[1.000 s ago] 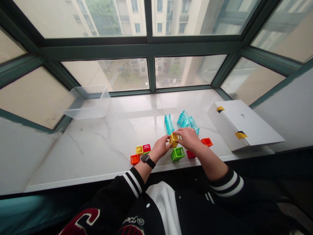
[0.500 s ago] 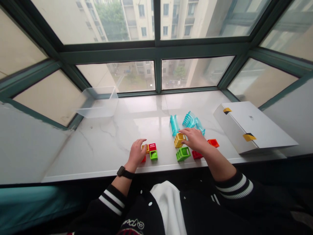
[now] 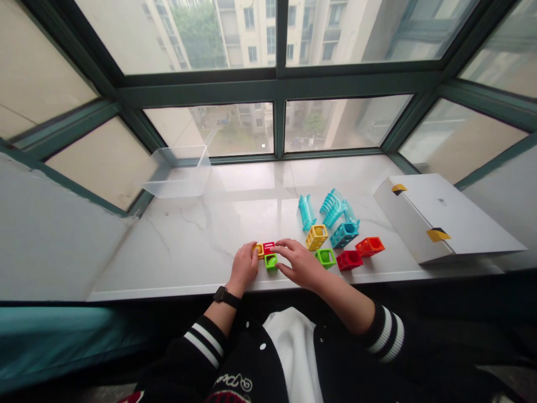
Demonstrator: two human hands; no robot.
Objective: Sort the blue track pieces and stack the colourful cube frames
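Note:
My left hand (image 3: pixel 244 266) is closed around the left side of a small block cluster, its thumb and fingers against the yellow block (image 3: pixel 259 251). Right beside that block are a red block (image 3: pixel 268 247) and, nearer me, a green block (image 3: pixel 271 262). My right hand (image 3: pixel 302 266) comes in from the right with thumb and forefinger apart. Its fingertips are at the red and green blocks; whether they press on them I cannot tell. Behind this hand stand a second yellow block (image 3: pixel 316 237) and a second green block (image 3: pixel 325 258).
To the right sit a blue block (image 3: pixel 344 235), a dark red block (image 3: pixel 349 259) and an orange-red block (image 3: pixel 370 246). Clear teal track pieces (image 3: pixel 333 208) lie behind them. A transparent bin (image 3: pixel 180 179) is at the back left, a white box (image 3: pixel 444 218) at the right.
My right hand has left the yellow block on the right and moved left to the cluster. My left hand has closed in on the cluster's yellow block. The view has shifted slightly.

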